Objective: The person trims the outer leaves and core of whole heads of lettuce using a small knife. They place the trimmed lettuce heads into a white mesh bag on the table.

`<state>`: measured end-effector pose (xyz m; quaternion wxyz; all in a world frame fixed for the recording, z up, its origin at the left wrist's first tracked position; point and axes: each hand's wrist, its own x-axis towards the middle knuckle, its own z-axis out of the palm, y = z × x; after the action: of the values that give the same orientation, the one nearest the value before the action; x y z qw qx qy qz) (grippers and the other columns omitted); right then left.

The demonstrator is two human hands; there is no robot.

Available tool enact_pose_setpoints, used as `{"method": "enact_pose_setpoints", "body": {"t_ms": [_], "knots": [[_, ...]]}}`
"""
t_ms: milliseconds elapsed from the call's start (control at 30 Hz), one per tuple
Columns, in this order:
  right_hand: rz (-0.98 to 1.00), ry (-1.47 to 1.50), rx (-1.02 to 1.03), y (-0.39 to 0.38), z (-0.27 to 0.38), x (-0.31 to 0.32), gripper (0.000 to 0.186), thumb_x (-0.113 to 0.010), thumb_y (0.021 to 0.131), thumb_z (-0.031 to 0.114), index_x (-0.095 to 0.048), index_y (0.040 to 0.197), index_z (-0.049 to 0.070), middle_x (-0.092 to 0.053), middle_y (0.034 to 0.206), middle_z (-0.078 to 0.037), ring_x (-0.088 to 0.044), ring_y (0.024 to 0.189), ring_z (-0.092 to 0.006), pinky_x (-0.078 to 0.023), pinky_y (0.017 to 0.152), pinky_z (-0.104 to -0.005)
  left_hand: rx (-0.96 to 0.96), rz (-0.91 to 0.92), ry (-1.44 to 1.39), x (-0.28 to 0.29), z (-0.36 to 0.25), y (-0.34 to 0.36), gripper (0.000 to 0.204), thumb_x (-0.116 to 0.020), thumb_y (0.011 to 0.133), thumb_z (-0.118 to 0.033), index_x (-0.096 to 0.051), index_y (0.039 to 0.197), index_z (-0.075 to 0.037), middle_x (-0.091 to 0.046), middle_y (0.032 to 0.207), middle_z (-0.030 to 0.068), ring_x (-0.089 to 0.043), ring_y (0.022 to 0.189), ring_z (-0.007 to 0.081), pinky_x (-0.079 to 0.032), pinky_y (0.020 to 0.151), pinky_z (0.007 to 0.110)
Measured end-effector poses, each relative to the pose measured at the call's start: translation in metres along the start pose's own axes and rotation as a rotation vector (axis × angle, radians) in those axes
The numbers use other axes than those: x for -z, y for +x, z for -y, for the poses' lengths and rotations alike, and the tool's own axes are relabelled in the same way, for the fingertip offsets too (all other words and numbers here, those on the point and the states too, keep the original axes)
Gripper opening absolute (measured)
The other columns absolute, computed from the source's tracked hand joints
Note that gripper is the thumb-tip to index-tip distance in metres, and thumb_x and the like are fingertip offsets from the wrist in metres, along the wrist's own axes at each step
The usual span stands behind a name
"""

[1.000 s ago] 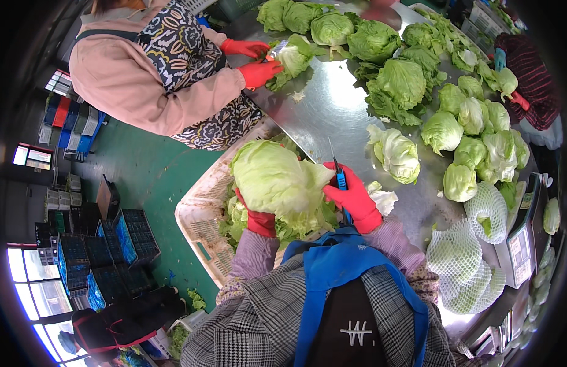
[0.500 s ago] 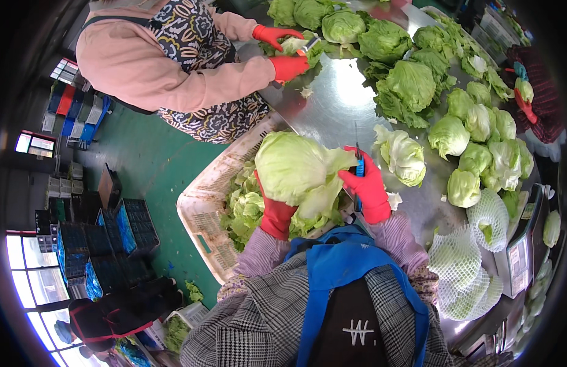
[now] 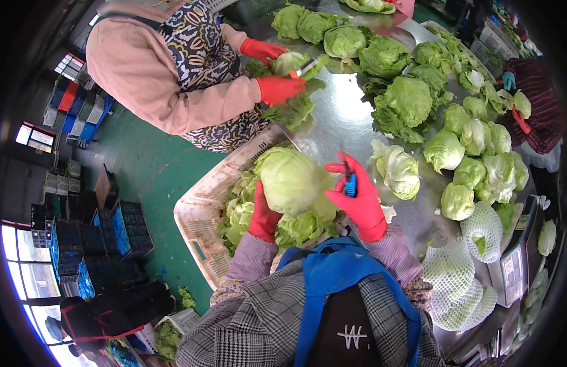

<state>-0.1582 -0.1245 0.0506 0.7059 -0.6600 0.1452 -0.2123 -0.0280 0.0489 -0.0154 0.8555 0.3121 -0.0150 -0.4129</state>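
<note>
My left hand (image 3: 264, 214), in a red glove, is closed on a pale green head of lettuce (image 3: 288, 180) from its lower left side. To the right of it, my red-gloved right hand (image 3: 364, 207) grips a knife with a blue handle (image 3: 351, 185); its blade hardly shows. That hand's thumb and forefinger reach toward the lettuce but stand apart from it. A pale, blurred leaf (image 3: 325, 205) lies between the head and my right hand. Below the lettuce is a dirty white plastic crate (image 3: 201, 191) holding loose leaves.
Several lettuces (image 3: 407, 101) cover the metal table (image 3: 341, 131), with one trimmed head (image 3: 396, 171) near my right hand. White foam nets (image 3: 452, 278) and a scale (image 3: 513, 269) are at right. A co-worker in red gloves (image 3: 280, 90) cuts lettuce at upper left; another person (image 3: 534, 104) stands far right.
The outer leaf has come away from the head and blurs downward. My right hand has drawn off the lettuce, fingers spreading, with the knife tilted. The co-worker's near hand moved left and down.
</note>
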Motion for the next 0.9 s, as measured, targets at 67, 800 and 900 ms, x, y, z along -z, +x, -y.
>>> {"method": "enact_pose_setpoints", "body": {"t_ms": [67,800,900], "knots": [[0.069,-0.161,0.021,0.007,0.007,-0.005,0.081,-0.076,0.069,0.011,-0.033,0.138,0.011,-0.061,0.108,-0.005,-0.051,0.067,-0.0099,-0.047,0.066,-0.0244,0.117,0.035,0.137,0.009,-0.002,-0.003,0.078,-0.053,0.083,-0.056,-0.030,0.140,-0.007,-0.040,0.138,0.0141,-0.043,0.124,0.0300,-0.035,0.103,0.046],[-0.117,0.217,-0.078,-0.009,-0.005,0.010,0.078,-0.079,0.068,0.015,-0.039,0.136,0.012,-0.050,0.097,0.001,-0.047,0.077,-0.0062,-0.041,0.066,-0.0210,0.056,0.269,0.052,0.005,-0.004,0.000,0.071,-0.035,0.089,-0.059,-0.030,0.141,-0.011,-0.041,0.139,0.0127,-0.040,0.127,0.0289,-0.035,0.104,0.045],[-0.072,-0.074,-0.123,0.009,-0.011,0.006,0.070,-0.076,0.072,0.015,-0.042,0.133,0.009,-0.054,0.090,0.001,-0.048,0.074,-0.0071,-0.043,0.065,-0.0218,0.112,-0.053,0.081,0.008,0.022,-0.021,0.078,-0.037,0.086,-0.065,-0.027,0.142,-0.012,-0.036,0.142,0.0103,-0.036,0.130,0.0290,-0.029,0.107,0.045]]}}
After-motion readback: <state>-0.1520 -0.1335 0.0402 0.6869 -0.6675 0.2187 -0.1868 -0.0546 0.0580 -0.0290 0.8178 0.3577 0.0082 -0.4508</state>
